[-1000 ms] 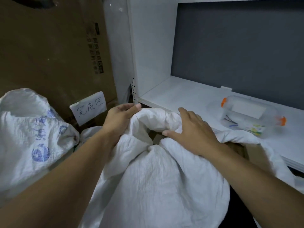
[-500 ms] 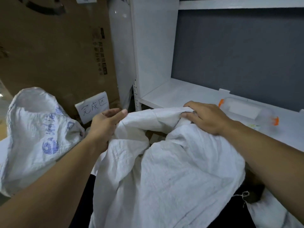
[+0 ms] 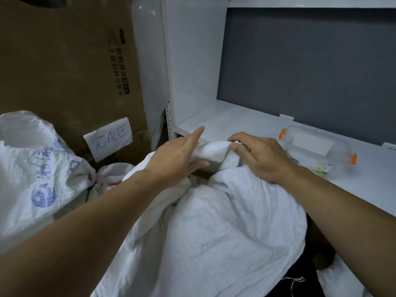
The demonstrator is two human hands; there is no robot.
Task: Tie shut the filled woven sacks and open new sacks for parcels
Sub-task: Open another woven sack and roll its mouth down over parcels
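Since half a second ago the left hand (image 3: 177,157) has let go of the sack's edge and slid in toward the right hand (image 3: 260,156); its fingers (image 3: 196,133) now lie spread and straight, forefinger pointing to 1 o'clock, thumb resting against the gathered cloth. That grip pinches nothing. The right hand has stayed on the mouth of the sack (image 3: 214,232), and its grip is curled over a bunched roll of white fabric, thumb and fingers pressed into it.

This sack fills the lower middle of the view, from 6 o'clock up to the hands, its neck bunched at the front edge of the white shelf (image 3: 235,123). A loose thread (image 3: 296,280) hangs at its lower right.

At 9 o'clock sits a second sack (image 3: 32,168) with blue print, already gathered at its neck, which points toward the first one. Behind it, at 10 o'clock, a handwritten paper label (image 3: 109,139) leans on a brown cardboard box (image 3: 64,61).

On the shelf at 3 o'clock, just beyond the right wrist, lies a clear plastic container (image 3: 317,151) with orange clasps.
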